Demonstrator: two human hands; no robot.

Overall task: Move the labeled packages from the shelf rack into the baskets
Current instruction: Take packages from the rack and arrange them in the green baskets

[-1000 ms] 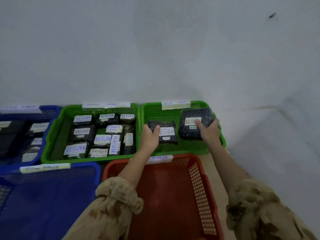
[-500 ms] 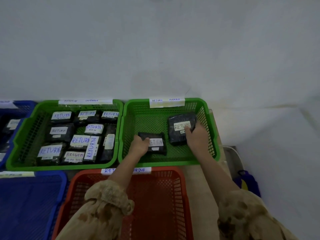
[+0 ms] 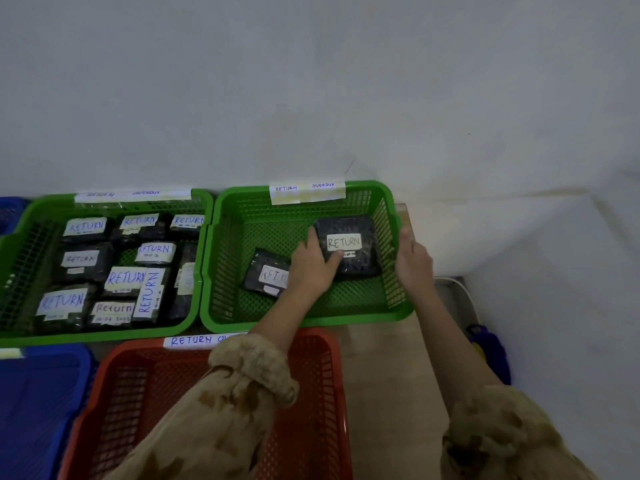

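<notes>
Left grip [image 3: 313,268] on larger package [image 3: 350,247] in green basket [image 3: 346,320]

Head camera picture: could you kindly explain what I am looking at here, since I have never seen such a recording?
There is no machine here. A person wears a wide-angle camera on the head, so you look forward and down at their own two hands. By the wall stand plastic baskets: a left green basket with many black packages labelled RETURN, a right green basket with two such packages, and nearer the person a red basket and a blue basket. The left hand lies flat on the larger package, partly covering the smaller package. The right hand is by that basket's right wall and holds nothing.
</notes>
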